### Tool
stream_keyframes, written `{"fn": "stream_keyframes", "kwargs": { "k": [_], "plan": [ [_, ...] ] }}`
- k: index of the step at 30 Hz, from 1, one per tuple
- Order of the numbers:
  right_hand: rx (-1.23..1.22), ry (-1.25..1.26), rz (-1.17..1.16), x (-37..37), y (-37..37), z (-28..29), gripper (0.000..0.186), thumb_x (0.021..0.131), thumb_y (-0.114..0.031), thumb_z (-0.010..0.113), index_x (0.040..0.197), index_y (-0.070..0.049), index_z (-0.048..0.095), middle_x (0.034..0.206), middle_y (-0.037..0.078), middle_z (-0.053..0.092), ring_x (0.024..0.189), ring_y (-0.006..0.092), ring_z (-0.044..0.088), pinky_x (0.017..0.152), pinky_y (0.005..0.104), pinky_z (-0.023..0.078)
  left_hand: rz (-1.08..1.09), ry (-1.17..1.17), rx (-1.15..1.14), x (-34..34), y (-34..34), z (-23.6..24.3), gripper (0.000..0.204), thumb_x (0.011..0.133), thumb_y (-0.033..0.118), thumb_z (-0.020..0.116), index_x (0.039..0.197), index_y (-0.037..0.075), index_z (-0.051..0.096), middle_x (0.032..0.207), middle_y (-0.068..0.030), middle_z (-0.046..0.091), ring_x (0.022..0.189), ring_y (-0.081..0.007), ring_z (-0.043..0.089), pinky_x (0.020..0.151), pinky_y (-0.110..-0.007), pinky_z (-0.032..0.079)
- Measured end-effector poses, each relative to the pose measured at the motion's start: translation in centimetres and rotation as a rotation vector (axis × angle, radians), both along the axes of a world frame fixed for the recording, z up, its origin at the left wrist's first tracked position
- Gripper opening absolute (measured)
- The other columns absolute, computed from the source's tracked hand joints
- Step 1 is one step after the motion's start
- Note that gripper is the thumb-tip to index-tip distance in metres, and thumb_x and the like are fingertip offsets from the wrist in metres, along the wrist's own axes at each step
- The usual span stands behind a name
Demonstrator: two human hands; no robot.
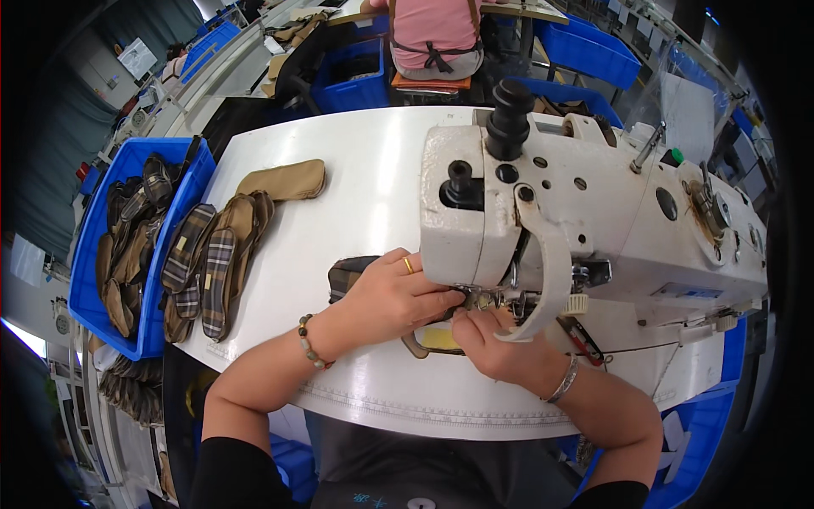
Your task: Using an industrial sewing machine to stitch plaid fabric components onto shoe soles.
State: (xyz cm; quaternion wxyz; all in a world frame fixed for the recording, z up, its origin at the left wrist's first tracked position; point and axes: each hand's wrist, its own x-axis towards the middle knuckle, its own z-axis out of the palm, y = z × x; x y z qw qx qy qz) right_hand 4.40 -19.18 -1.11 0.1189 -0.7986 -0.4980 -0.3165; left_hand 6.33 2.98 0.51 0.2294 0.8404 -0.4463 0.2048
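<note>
A plaid fabric piece (343, 276) lies under the head of a white sewing machine (585, 195), partly covered by my hands. My left hand (394, 293), with a gold ring, presses on it with its fingers together and tips close to the needle area. To the right, my right hand (496, 346) has thumb and fingers pinched at the near edge of the piece, by the presser foot. A tan curved strip (414, 344) shows below my left fingers. The needle and the exact grip are hidden by the fingers and machine.
Stacked plaid and tan padded pieces (222, 263) lie left on the white table (339, 187), beside a blue bin (80, 293) full of similar pieces. A red-handled tool (582, 339) lies right of my right hand. A person in pink (435, 34) sits beyond the table.
</note>
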Motion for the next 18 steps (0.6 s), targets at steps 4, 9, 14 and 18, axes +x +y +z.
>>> {"fn": "stream_keyframes", "kwargs": {
  "k": [4,9,14,18],
  "plan": [
    [0.002,0.033,-0.010,-0.1,-0.4,0.1,0.018,0.070,-0.009,0.065,0.087,-0.003,0.064,0.079,0.003,0.057,0.062,0.0157,0.060,0.046,0.0287,0.048,0.021,-0.109,0.044,0.1,0.0,-0.6,0.032,0.064,0.014,0.075,0.096,0.012,0.074,0.101,0.0024,0.068,0.100,-0.0164,0.064,0.068,-0.029,0.050],
    [-0.130,0.049,-0.066,-1.8,-0.5,0.7,0.017,0.077,-0.009,0.068,0.094,-0.005,0.071,0.083,0.004,0.064,0.065,0.0133,0.060,0.058,0.0274,0.051,0.006,-0.057,0.060,-0.2,-0.2,-0.7,0.027,0.068,0.012,0.075,0.094,0.011,0.073,0.099,0.0011,0.067,0.099,-0.0163,0.065,0.067,-0.030,0.053],
    [-0.270,-0.077,-0.124,-1.5,0.0,0.7,0.026,0.076,-0.010,0.067,0.100,-0.003,0.072,0.097,0.010,0.070,0.074,0.0147,0.067,0.064,0.0274,0.055,0.093,0.169,-0.033,0.2,-0.2,-0.7,0.019,0.075,0.010,0.075,0.094,0.010,0.072,0.099,-0.0019,0.068,0.094,-0.0223,0.068,0.072,-0.033,0.057],
    [-0.217,-0.031,-0.075,-0.8,0.0,-0.4,0.028,0.075,-0.010,0.066,0.101,-0.002,0.071,0.096,0.012,0.070,0.074,0.0171,0.069,0.066,0.0294,0.057,0.117,0.191,-0.004,0.0,-0.3,-0.6,0.023,0.074,0.010,0.076,0.097,0.011,0.073,0.100,-0.0023,0.069,0.096,-0.0227,0.068,0.073,-0.032,0.057]
  ]
}}
